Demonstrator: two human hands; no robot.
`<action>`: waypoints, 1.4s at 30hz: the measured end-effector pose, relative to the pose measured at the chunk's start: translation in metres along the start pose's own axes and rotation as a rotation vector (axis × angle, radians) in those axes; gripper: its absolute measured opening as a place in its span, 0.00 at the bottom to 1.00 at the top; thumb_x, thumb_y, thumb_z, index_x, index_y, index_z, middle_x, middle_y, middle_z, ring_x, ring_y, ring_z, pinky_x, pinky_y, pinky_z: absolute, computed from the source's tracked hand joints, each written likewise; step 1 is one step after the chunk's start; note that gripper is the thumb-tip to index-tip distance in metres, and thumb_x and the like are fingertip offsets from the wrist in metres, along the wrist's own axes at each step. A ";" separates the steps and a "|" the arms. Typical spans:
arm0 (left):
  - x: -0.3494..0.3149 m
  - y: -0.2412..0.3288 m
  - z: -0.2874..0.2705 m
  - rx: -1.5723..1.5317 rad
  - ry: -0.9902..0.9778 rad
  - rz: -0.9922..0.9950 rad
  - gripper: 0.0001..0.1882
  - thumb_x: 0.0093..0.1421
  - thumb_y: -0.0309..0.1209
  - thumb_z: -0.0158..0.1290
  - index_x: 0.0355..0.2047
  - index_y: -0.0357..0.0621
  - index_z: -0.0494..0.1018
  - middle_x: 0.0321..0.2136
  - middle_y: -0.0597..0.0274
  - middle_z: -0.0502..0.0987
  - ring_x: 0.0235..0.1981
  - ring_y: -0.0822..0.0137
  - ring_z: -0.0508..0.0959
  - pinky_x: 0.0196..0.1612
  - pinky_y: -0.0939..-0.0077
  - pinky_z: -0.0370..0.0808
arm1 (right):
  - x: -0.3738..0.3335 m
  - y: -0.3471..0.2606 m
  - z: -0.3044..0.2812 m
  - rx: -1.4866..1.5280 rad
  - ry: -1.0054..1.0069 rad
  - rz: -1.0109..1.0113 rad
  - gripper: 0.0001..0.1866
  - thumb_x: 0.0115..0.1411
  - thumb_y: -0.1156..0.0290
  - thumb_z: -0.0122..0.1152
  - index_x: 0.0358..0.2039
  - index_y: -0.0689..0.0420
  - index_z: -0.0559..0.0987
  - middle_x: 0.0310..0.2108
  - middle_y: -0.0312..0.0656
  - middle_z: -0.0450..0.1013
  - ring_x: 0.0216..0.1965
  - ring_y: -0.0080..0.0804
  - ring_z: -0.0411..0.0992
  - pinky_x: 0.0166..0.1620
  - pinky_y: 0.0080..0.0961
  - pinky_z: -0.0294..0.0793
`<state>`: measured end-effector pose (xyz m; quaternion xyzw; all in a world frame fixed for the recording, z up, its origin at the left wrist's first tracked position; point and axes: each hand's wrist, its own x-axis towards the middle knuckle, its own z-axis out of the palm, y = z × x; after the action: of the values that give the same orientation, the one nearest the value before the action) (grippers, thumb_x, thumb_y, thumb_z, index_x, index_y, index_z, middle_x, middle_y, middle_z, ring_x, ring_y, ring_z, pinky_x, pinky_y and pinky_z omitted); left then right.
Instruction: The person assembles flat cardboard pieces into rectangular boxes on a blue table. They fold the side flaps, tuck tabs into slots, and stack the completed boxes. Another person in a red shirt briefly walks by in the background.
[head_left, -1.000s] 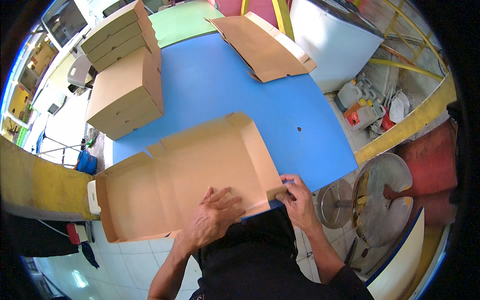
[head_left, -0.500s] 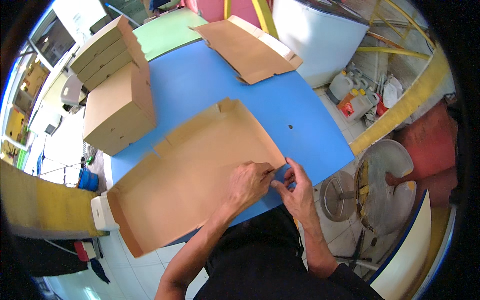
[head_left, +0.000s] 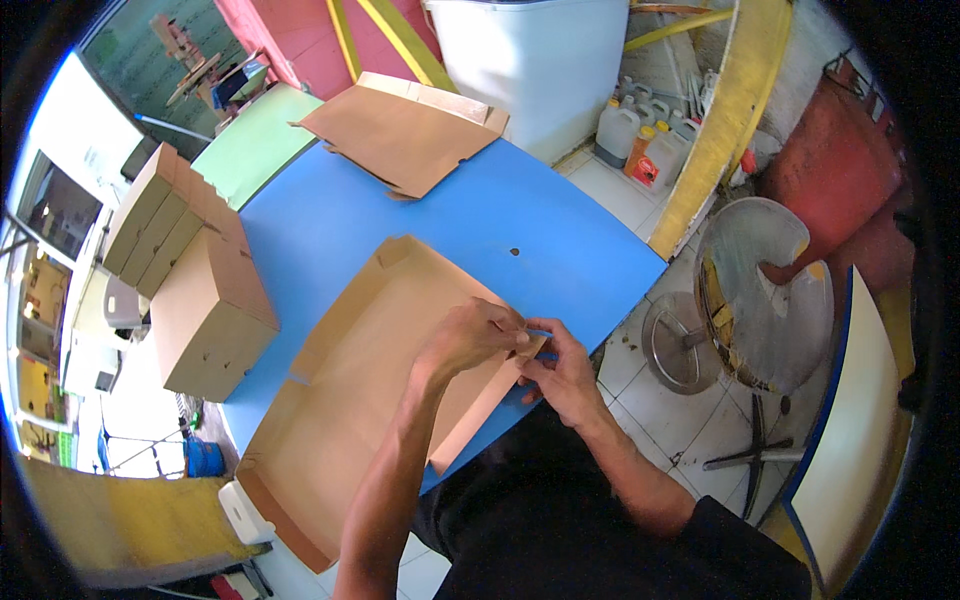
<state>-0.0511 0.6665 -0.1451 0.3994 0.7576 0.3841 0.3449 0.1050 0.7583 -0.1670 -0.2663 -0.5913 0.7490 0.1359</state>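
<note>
Cardboard box (head_left: 335,430) is lying across the counter's (head_left: 570,235) near edge; right hand (head_left: 562,372) is pinching its corner, left hand (head_left: 462,338) is touching there, grip unclear; bracing walls square should be helping.

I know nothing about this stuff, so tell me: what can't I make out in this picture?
All in the head view:
Part of the open cardboard box: hidden by the left forearm.
Exact fingertip contact at its corner: covered by the left hand and right hand.
Insides of the stacked boxes: hidden by their walls.
Left upper arm: cut off by the lower edge.
</note>
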 end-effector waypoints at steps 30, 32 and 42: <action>0.000 -0.033 0.014 -0.254 0.131 -0.039 0.12 0.64 0.31 0.57 0.27 0.35 0.76 0.19 0.66 0.72 0.22 0.76 0.67 0.25 0.73 0.64 | 0.015 0.008 0.007 0.243 0.141 0.129 0.28 0.56 0.77 0.71 0.53 0.65 0.67 0.24 0.36 0.70 0.18 0.22 0.69 0.17 0.20 0.67; 0.000 -0.035 0.014 -0.248 0.135 -0.027 0.13 0.64 0.32 0.58 0.26 0.35 0.76 0.19 0.65 0.72 0.22 0.76 0.67 0.25 0.73 0.65 | 0.016 0.007 0.007 0.205 0.153 0.140 0.28 0.56 0.78 0.70 0.54 0.65 0.67 0.24 0.36 0.70 0.18 0.22 0.69 0.17 0.21 0.67; 0.003 -0.026 0.006 -0.124 0.103 -0.006 0.11 0.64 0.32 0.59 0.29 0.35 0.78 0.23 0.64 0.77 0.24 0.76 0.73 0.27 0.77 0.69 | 0.020 0.012 0.002 0.170 0.090 0.106 0.26 0.56 0.81 0.66 0.54 0.66 0.67 0.24 0.39 0.70 0.18 0.24 0.70 0.17 0.21 0.69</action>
<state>-0.0563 0.6605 -0.1707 0.3547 0.7505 0.4490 0.3307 0.0891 0.7639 -0.1830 -0.3180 -0.5040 0.7899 0.1446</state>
